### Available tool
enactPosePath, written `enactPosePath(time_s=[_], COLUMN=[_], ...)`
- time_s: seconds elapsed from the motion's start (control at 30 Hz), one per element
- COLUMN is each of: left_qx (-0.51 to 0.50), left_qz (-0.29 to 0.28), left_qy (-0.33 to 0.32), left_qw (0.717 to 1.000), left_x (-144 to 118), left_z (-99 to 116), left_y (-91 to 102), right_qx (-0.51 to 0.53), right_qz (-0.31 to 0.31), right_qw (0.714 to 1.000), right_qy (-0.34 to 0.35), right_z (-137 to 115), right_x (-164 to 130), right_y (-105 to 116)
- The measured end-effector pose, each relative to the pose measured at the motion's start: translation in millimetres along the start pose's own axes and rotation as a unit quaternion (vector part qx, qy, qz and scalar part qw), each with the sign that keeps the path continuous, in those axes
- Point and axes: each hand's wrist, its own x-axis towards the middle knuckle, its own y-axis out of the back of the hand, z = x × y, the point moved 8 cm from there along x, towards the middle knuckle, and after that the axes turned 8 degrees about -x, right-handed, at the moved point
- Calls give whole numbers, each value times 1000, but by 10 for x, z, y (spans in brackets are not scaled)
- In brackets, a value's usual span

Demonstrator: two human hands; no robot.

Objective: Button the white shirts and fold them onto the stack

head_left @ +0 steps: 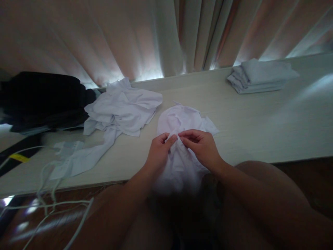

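A white shirt (179, 118) lies crumpled at the near edge of the pale bench, its lower part hanging toward my lap. My left hand (161, 149) pinches the cloth between thumb and fingers. Right beside it, my right hand (201, 146) grips the same cloth with the fingertips, almost touching the left thumb. Whatever small detail sits between the fingertips is too small to make out. To the left, a second rumpled white shirt (125, 107) is spread loosely, one sleeve stretching toward the bench's front edge.
A neat stack of folded white clothes (265, 76) rests at the back right of the bench (260, 128). Dark folded clothes (44, 100) are piled at the far left. White wire hangers (52, 205) stick out at the lower left. Curtains (130, 38) hang behind the bench.
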Motion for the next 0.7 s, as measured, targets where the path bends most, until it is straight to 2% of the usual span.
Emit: enactPosePath(time_s=[0.13, 0.27, 0.53, 0.7], left_qx=[-31, -30, 75, 94], left_qz=[-11, -3, -35, -60], left_qy=[12, 9, -40, -30], left_qw=[999, 1000, 996, 993], left_x=[-5, -5, -27, -10], left_z=[-66, -55, 156, 149], left_y=[-25, -9, -28, -55], right_qx=[-10, -65, -196, -218], right_qz=[2, 3, -16, -9], right_qw=[1000, 998, 978, 973], right_qy=[1, 13, 65, 82], right_z=[10, 0, -86, -86], right_x=[-14, -18, -9, -27], right_y=[-9, -2, -30, -60])
